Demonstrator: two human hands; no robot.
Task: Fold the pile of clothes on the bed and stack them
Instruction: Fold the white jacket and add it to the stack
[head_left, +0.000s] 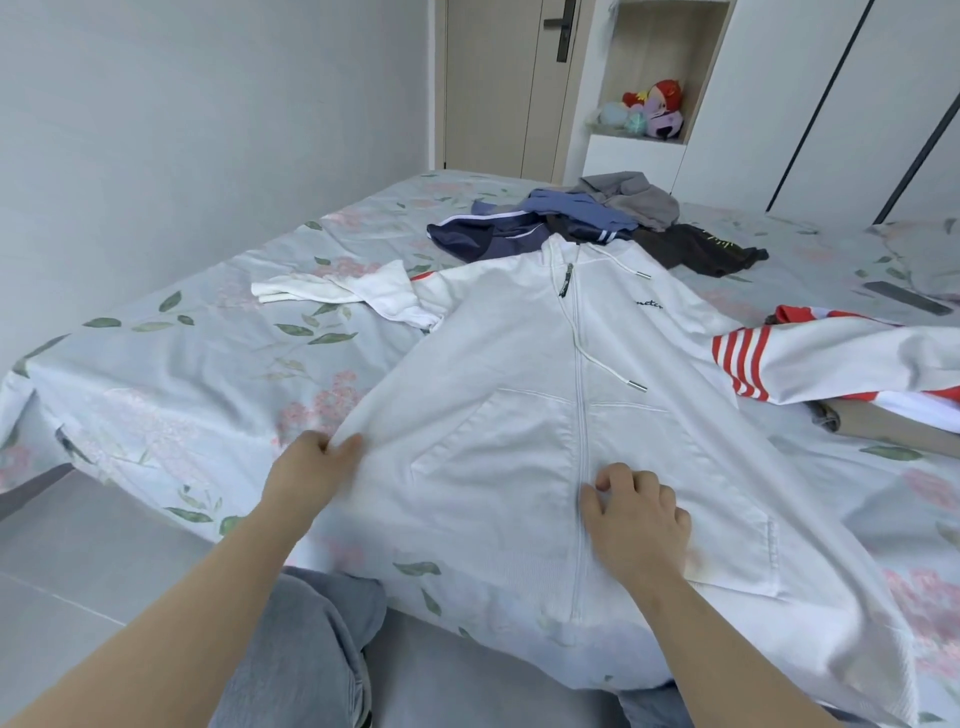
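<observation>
- A white zip-up hoodie (519, 415) lay front-up across the near corner of the bed (182, 364), its hem hanging over the edge towards the person
- The left hand (311, 462) pinched the hoodie's side edge, with fingers and thumb closed on the cloth
- The right hand (634, 514) rested on the hoodie just beside the zip near the hem, fingers bent; whether it had hold of any cloth could not be told
- One sleeve with red stripes (743, 364) stretched out to the right
- A small white garment (332, 291) lay crumpled beside the hoodie's other shoulder
- The pile of clothes (597, 218), blue, grey and dark, sat unfolded behind the hood
- Plush toys (654, 111) filled a wall niche beyond the bed
</observation>
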